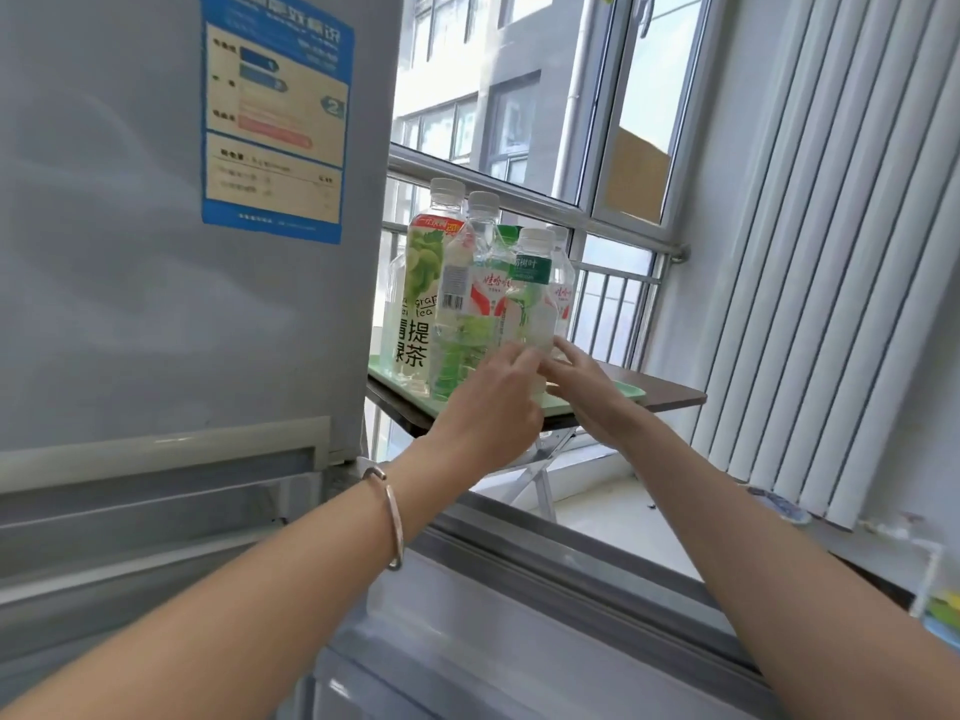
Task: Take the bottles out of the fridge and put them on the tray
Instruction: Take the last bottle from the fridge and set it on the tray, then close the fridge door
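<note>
**Nearly all bottles parked on the tray already**

So, both arms stretched out over the open lower fridge door (pixel 571 605) toward the pale green tray (pixel 621 389) on the little folding table (pixel 670 396) by the window. Left hand (pixel 491 407), bracelet (pixel 390 517) on that wrist, cupped around the near side of a clear bottle with a green label and white cap (pixel 534 283); fingers curled and close together against the plastic. Right hand (pixel 584 379) reaching in from the other side, fingers laid along the bottle's lower part, fairly straight and together. Bottle upright, bottom hidden behind the hands, so can't tell if it's actually resting on the tray or just above it.

Behind and left of it, crowded together on the tray: a tall green grape tea bottle (pixel 418 298) at the far left, a clear water bottle with a red and white label (pixel 475 283) just beside it, plus another red-labelled one (pixel 562 283) peeking out at the back right. All upright, touching or nearly so.

Fridge body (pixel 130 226) filling the left side, energy sticker (pixel 275 122) on the upper door. White vertical blinds (pixel 831 252) off to the right.
</note>
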Available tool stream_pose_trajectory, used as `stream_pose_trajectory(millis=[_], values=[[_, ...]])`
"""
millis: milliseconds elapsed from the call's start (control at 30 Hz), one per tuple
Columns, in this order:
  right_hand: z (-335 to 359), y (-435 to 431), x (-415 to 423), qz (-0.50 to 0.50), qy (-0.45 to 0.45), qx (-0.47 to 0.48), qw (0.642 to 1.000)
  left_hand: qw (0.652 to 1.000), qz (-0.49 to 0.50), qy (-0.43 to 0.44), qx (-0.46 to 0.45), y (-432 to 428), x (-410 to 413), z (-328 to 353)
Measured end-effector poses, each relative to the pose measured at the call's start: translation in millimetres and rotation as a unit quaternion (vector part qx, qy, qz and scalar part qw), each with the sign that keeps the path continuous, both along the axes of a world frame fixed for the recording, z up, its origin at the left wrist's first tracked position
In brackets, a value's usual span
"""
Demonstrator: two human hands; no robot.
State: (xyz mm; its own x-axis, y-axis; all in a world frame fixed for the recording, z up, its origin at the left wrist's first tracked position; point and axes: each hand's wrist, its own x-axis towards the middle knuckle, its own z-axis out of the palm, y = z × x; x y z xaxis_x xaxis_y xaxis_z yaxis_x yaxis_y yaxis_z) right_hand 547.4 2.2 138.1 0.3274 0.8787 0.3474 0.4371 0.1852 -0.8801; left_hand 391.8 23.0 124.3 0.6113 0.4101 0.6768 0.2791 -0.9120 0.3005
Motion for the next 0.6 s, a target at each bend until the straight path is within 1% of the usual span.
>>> stream_pose_trajectory(millis=[33, 67, 100, 133, 167, 200, 233, 267, 333, 367, 433, 500, 600], values=[[1.0, -6.1, -4.3, -0.044, -0.004, 0.007, 0.999, 1.000, 0.002, -0.005, -0.016, -0.9, -5.0, -1.7], [1.4, -15.0, -8.7, -0.102, -0.017, 0.037, 0.994, 0.999, 0.008, 0.005, -0.046, -1.0, -11.0, -4.5], [0.1, -25.2, -12.3, -0.157, -0.041, 0.075, 0.984, 0.996, 0.013, 0.031, -0.080, 0.0, -16.3, -8.9], [-2.4, -36.2, -15.1, -0.189, -0.074, 0.097, 0.974, 0.991, 0.019, 0.072, -0.108, 0.9, -20.9, -14.5], [-5.5, -48.4, -17.7, -0.188, -0.105, 0.091, 0.972, 0.985, 0.022, 0.121, -0.123, 1.6, -24.1, -21.6], [-11.8, -63.0, -21.3, -0.160, -0.137, 0.054, 0.976, 0.979, 0.023, 0.161, -0.124, 0.0, -26.2, -30.3], [-19.3, -74.7, -25.2, -0.113, -0.166, -0.008, 0.980, 0.975, 0.024, 0.188, -0.117, -1.2, -26.8, -39.2], [-29.7, -85.6, -29.4, -0.067, -0.202, -0.089, 0.973, 0.970, 0.020, 0.213, -0.113, -3.6, -26.5, -49.4], [-49.9, -107.1, -44.8, -0.004, -0.273, -0.231, 0.934, 0.960, 0.019, 0.266, -0.085, -7.9, -25.5, -71.4], [-58.6, -114.4, -52.0, 0.004, -0.308, -0.265, 0.914, 0.957, 0.029, 0.284, -0.052, -10.0, -25.9, -80.3], [-70.5, -120.3, -62.1, -0.010, -0.363, -0.261, 0.894, 0.960, 0.050, 0.274, -0.011, -10.4, -28.1, -91.0], [-74.5, -122.9, -68.8, -0.031, -0.383, -0.246, 0.890, 0.964, 0.052, 0.261, -0.023, -11.9, -31.7, -93.0], [-72.4, -127.3, -70.3, -0.027, -0.400, -0.248, 0.882, 0.964, 0.057, 0.253, -0.064, -17.6, -36.6, -89.6]])
